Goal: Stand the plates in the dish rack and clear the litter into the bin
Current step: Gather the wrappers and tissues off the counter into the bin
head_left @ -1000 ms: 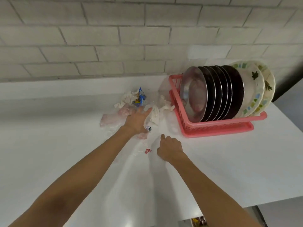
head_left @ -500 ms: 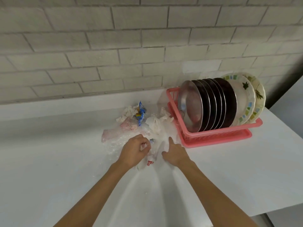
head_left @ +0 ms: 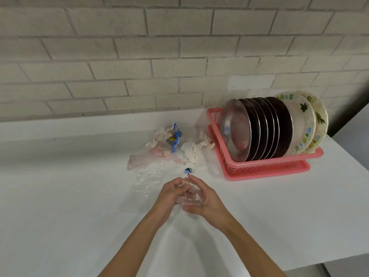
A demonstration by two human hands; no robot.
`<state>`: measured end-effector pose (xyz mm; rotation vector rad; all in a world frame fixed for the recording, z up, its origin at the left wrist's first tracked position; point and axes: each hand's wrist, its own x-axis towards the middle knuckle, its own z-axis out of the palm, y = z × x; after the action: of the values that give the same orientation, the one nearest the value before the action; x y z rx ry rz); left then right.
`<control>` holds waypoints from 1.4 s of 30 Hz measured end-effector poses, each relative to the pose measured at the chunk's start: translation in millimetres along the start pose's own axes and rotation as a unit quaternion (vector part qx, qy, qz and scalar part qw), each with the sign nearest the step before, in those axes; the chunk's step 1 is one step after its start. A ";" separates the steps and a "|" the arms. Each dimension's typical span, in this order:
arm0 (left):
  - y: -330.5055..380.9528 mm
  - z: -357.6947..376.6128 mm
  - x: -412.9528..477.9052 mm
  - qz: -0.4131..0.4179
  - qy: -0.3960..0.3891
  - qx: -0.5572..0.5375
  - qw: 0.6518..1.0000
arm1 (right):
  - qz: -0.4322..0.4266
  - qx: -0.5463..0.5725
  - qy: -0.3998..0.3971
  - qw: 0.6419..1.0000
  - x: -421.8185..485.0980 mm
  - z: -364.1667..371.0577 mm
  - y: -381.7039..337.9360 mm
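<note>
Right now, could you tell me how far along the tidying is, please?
Done: the plates stand in the pink dish rack. In hand: the left hand and right hand bunch clear plastic between them. Left: tissues, blue wrapper, pink bag and small foil wrapper lie on the counter; no bin is in view.

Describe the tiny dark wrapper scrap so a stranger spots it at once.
Find the pink dish rack on the white counter. Left of its front corner, the scrap lies alone in front of the litter pile. Only it is small, dark and shiny.
</note>
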<state>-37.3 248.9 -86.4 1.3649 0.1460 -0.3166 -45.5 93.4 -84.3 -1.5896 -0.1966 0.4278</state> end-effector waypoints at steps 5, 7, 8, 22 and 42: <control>-2.6 3.6 -0.5 0.026 0.126 0.073 0.989 | -0.042 -0.047 0.149 0.987 1.4 -5.3 3.3; -4.9 1.4 -3.9 -0.010 0.101 0.059 0.993 | -0.057 -0.045 0.145 0.987 1.7 -7.9 3.7; -5.6 2.0 -7.0 -0.035 0.063 0.028 0.997 | -0.064 -0.048 0.141 0.987 1.2 -7.9 3.5; -14.7 11.6 -18.0 -0.108 0.084 -0.314 0.940 | -0.111 -0.172 0.050 0.977 -15.0 17.6 13.6; -38.0 8.5 -51.6 -0.164 0.010 -0.013 0.986 | -0.017 -0.094 0.070 0.993 -12.7 0.5 14.0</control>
<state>-98.6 241.2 -105.6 1.3172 0.3925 -0.5742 -59.1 88.0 -96.2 -1.7919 -0.1596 0.2771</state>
